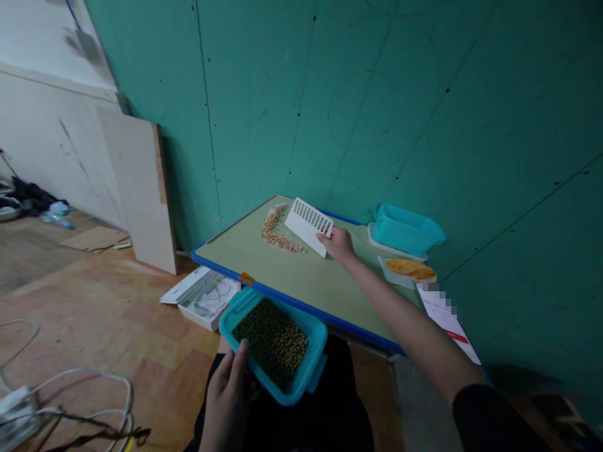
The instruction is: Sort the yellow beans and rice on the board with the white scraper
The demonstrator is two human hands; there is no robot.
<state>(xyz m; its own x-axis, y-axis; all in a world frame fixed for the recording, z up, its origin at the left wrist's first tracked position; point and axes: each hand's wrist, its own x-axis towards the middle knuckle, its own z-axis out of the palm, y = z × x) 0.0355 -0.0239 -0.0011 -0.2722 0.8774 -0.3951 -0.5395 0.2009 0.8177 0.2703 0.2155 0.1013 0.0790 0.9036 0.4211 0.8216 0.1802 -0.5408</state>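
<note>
My left hand [230,376] grips the near-left rim of a blue plastic container [315,333], held over my lap below the table's front edge. Dark green beans [264,326] fill most of it, with yellowish soybeans [291,347] at its right side. Over the table, my right hand [338,243] pinches the lower right end of a white slotted plastic scraper [306,227], which is tilted. Left of the scraper, soybeans mixed with small pale grains [277,235] lie in a curved band on the tabletop.
The table [245,254] has a blue edge and stands against a green wall. At its right are an empty blue container [407,229], a white tray with a yellow cloth [411,270] and a paper sheet [443,314]. An open white box [210,301] and cables [108,376] lie on the floor.
</note>
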